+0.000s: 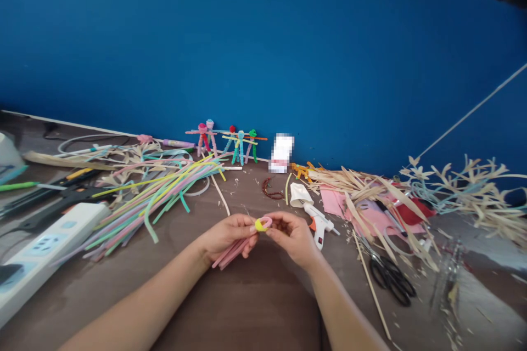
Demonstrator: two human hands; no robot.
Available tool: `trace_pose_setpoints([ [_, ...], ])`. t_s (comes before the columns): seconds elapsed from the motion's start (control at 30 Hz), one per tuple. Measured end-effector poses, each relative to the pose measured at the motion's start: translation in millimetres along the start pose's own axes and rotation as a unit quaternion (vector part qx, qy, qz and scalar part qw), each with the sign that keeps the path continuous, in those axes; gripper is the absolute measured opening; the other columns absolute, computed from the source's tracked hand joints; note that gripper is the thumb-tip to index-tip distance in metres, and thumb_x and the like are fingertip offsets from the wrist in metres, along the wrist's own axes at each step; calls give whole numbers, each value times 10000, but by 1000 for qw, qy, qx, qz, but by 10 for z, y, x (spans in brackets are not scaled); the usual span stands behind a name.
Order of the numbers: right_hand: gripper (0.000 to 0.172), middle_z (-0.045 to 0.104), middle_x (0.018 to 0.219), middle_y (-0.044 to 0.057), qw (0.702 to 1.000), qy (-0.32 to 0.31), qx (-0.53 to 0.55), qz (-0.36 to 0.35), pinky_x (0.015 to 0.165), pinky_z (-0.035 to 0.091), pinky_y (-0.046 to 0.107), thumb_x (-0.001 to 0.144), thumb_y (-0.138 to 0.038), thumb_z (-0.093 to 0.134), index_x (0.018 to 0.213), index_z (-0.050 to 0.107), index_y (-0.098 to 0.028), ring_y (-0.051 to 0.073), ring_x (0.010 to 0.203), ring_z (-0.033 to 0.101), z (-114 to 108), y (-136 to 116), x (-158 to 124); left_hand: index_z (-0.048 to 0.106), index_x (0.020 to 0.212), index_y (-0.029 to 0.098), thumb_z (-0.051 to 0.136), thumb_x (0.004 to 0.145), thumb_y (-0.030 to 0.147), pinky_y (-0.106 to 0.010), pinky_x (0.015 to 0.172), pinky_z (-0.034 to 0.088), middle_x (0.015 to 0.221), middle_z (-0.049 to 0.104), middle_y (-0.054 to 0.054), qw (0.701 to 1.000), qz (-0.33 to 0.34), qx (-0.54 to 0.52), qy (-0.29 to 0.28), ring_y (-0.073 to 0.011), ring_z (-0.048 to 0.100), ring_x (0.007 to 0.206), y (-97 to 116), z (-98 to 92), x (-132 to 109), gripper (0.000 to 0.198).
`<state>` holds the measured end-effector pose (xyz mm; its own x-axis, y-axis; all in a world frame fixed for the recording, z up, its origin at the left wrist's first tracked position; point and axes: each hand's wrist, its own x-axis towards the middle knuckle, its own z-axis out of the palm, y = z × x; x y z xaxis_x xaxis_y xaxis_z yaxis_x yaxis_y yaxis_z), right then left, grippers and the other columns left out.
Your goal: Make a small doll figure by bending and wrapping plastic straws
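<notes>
In the head view, a dark brown tabletop (267, 307) spreads beneath the grip and runs back to a plain blue wall (263, 55). The person's left hand (222, 235) pinches a bundle of pink fuzzy stems (231, 254) at a yellow band (260, 225), the loose ends pointing down toward the person. The right hand (295, 238) grasps the looped end of the same bundle, so it sits between both hands, lifted above the tabletop.

Left of the grip lie pastel fuzzy stems (168, 192) in a heap, with a white power strip (49, 247) nearer the person. Beyond the grip, little stem figures (239, 145) stand by the wall, and a beaded bracelet (272, 191) lies nearer. Just right of the grip rests a white glue gun (319, 222); farther right are black-handled scissors (391, 279) and a clear container-like object (448, 269), its contents too blurred to tell.
</notes>
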<state>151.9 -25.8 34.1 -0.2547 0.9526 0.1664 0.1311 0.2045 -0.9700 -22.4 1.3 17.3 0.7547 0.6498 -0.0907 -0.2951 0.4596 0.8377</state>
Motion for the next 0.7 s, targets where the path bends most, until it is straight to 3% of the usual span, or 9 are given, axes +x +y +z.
trace_pose_setpoints([
  [0.23, 172, 635, 723, 25, 999, -20, 28, 19, 642, 439, 261, 693, -295, 627, 806, 632, -165, 139, 672, 575, 0, -11, 9, 570, 607, 85, 587, 717, 358, -156, 408, 370, 491, 578, -23, 999, -19, 39, -9, -66, 502, 399, -18, 15, -1, 294],
  [0.43, 171, 635, 714, 25, 999, 35, -9, 21, 600, 435, 243, 693, -313, 616, 772, 620, -162, 131, 637, 563, -23, 27, 22, 595, 711, 104, 550, 738, 386, -202, 552, 411, 613, 632, -34, 987, 28, 142, 64, -98, 552, 548, 23, 91, 11, 287],
  [0.6, 183, 603, 633, 8, 996, 74, -48, 18, 509, 395, 212, 698, -328, 597, 746, 612, -153, 107, 548, 513, -3, 12, 40, 573, 977, 118, 575, 708, 367, -282, 687, 443, 810, 652, -66, 940, 129, 263, 173, -162, 587, 734, 9, 128, 48, 366],
  [0.7, 211, 598, 621, 4, 994, 95, -54, 22, 487, 375, 205, 708, -353, 584, 751, 612, -148, 100, 526, 499, 6, 39, 55, 502, 1090, 147, 612, 669, 356, -339, 753, 436, 847, 650, -69, 871, 184, 371, 263, -189, 593, 786, -37, 140, 30, 483],
])
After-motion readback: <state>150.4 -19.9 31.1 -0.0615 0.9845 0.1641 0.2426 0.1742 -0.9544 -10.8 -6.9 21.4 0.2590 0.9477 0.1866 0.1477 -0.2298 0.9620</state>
